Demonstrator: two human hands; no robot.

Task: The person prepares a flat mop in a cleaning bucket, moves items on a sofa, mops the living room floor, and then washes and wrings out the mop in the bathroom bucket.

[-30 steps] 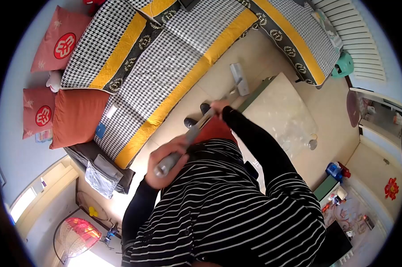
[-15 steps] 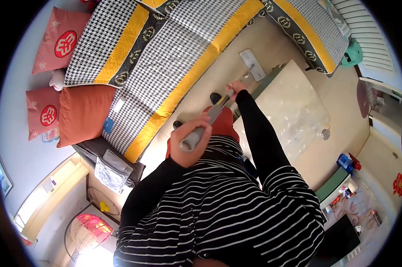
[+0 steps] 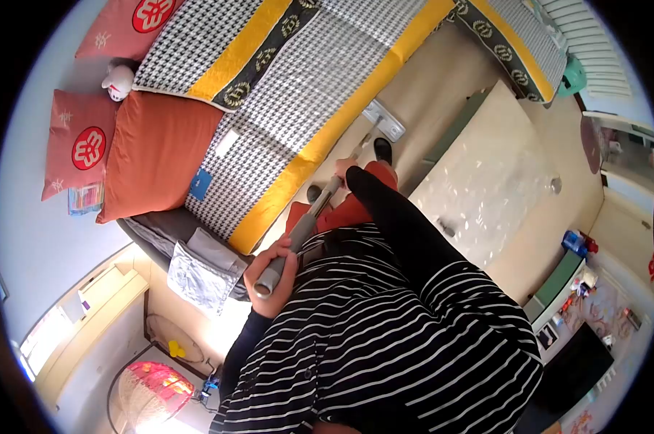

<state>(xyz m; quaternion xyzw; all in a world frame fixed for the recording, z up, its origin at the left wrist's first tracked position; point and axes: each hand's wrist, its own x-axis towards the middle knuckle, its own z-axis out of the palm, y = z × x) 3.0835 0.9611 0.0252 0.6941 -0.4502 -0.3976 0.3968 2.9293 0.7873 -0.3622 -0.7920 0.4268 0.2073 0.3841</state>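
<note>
A flat mop (image 3: pixel 307 224) with a grey handle runs diagonally in front of my body. My left hand (image 3: pixel 270 273) is wrapped round the thick upper end of the handle. Farther down the pole, my right hand (image 3: pixel 346 171) is closed round it. The rectangular mop head (image 3: pixel 384 121) lies on the floor beside the yellow edge of the sofa cover, partly under it or against it; I cannot tell which. One black shoe (image 3: pixel 383 150) is close to the mop head.
A houndstooth-covered sofa (image 3: pixel 283 94) runs along the left, with an orange cushion (image 3: pixel 157 155) and a blue card (image 3: pixel 200 184). On the right stands a low table (image 3: pixel 479 173) with a pale patterned top. A green stool (image 3: pixel 573 76) is at the far right.
Both hands have moved left with the mop. Its head has slid from beside the table leftward and nearer, to the sofa's edge. The view has shifted, and one foot has stepped forward.
</note>
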